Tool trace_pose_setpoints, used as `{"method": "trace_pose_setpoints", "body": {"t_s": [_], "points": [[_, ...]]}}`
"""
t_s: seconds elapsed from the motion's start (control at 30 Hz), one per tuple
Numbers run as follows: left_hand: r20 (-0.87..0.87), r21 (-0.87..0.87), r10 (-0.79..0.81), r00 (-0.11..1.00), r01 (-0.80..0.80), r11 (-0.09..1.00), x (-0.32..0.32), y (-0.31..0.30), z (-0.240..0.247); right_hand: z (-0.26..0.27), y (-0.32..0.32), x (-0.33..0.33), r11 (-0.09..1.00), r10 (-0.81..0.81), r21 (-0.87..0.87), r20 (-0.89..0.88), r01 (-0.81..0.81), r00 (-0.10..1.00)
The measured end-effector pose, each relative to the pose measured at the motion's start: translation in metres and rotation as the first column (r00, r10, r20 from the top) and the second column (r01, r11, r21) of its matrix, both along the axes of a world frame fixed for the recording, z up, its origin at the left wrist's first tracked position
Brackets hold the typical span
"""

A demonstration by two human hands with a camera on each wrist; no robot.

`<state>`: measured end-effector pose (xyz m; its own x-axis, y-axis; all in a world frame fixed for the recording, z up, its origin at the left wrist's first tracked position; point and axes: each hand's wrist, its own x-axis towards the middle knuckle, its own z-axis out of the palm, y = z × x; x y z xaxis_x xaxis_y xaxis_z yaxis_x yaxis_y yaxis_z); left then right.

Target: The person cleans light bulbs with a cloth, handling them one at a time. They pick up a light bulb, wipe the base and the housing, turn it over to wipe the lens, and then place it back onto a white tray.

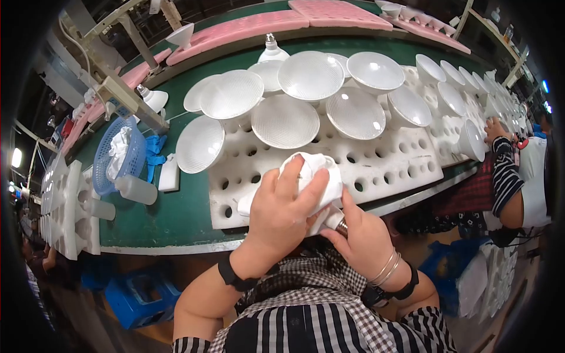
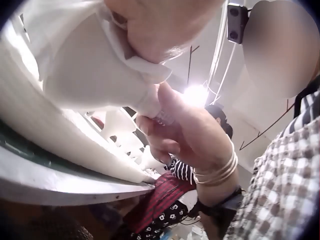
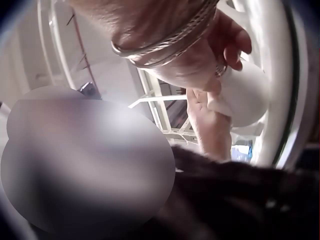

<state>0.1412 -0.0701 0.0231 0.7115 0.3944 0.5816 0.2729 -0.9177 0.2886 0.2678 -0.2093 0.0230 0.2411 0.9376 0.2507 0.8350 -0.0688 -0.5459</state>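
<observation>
Item one: a lamp (image 1: 332, 216), white, raised over the near edge of the green tabletop (image 1: 182, 203), its screw base towards four o'clock; we take the two hands as the dial's centre.

Item two: our right hand (image 1: 368, 238), fingers and thumb curled round the lamp's neck.

Item three: our left hand (image 1: 278, 206), bent over a white cloth (image 1: 333, 170) and pinching it against the lamp.

Item four: a foam tray (image 1: 406, 159), at one o'clock, pierced with round holes.

Item five: upturned lamps (image 1: 285, 122), crowded from eleven to one.

Item six: a blue basket (image 1: 138, 154) at ten, a white bottle (image 1: 138, 189) just beside it.

Hazards, in our judgement: the neck may twist free if the cloth drags harder than our right hand grips; loose cloth could hide a slipping rim; a forward swing might knock the nearest upturned lamps.
</observation>
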Motion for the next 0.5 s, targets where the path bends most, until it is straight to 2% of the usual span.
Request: {"method": "trace_pose_setpoints", "body": {"t_s": [0.03,0.07,0.13,0.17,0.2,0.23,0.27,0.3,0.33,0.37,0.4,0.43,0.47,0.5], "points": [[0.007,0.030,0.001,1.000,-0.001,1.000,0.001,0.003,0.000,0.003,-0.001,0.001,0.996,-0.004,-0.085,0.019,0.005,1.000],[0.008,0.025,-0.004,1.000,0.004,1.000,0.003,0.008,-0.003,0.003,0.000,0.002,0.996,-0.008,-0.090,0.020,0.010,1.000],[0.189,-0.089,0.043,0.981,-0.027,0.996,0.002,0.022,-0.017,-0.002,0.003,-0.001,0.997,0.026,-0.069,0.035,-0.024,0.999],[0.192,-0.086,0.044,0.980,-0.028,0.996,-0.003,0.032,-0.026,-0.007,0.002,-0.004,1.000,0.015,-0.023,0.031,-0.014,0.999],[0.297,-0.265,0.151,0.943,-0.070,0.962,-0.009,0.044,-0.035,-0.011,0.001,-0.005,1.000,0.017,-0.016,0.036,-0.016,0.999],[0.377,-0.438,0.269,0.886,-0.085,0.895,-0.012,0.051,-0.038,-0.015,-0.001,-0.003,0.999,-0.002,0.035,-0.050,0.003,0.999],[0.380,-0.433,0.268,0.886,-0.086,0.897,-0.018,0.050,-0.038,-0.018,-0.002,0.000,0.996,-0.016,0.082,-0.141,0.028,0.990],[0.419,-0.552,0.339,0.843,-0.060,0.831,-0.027,0.045,-0.041,-0.022,-0.003,0.004,0.991,0.042,0.136,-0.274,-0.005,0.961],[0.439,-0.663,0.414,0.798,-0.023,0.748,-0.034,0.038,-0.041,-0.016,-0.003,0.002,0.991,0.036,0.136,-0.281,0.002,0.959],[0.519,-0.597,0.378,0.767,0.008,0.802,-0.034,0.027,-0.035,-0.002,-0.004,0.000,0.998,-0.053,-0.057,-0.677,0.019,0.734],[0.546,-0.423,0.279,0.790,-0.028,0.906,-0.034,0.016,-0.033,0.005,-0.003,-0.003,0.970,-0.200,-0.235,-0.909,-0.054,0.366],[0.446,-0.245,0.093,0.890,0.022,0.969,-0.036,0.004,-0.020,0.002,-0.001,-0.007,0.975,-0.173,-0.201,-0.953,-0.091,0.251],[0.284,0.071,-0.029,0.958,0.009,0.997,-0.025,-0.002,-0.004,-0.002,0.000,-0.007,0.973,-0.172,-0.204,-0.951,-0.103,0.258],[0.159,0.105,-0.038,0.987,0.021,0.994,-0.018,-0.004,-0.002,-0.007,-0.001,-0.008,0.968,-0.196,-0.223,-0.960,-0.119,0.200]]}}
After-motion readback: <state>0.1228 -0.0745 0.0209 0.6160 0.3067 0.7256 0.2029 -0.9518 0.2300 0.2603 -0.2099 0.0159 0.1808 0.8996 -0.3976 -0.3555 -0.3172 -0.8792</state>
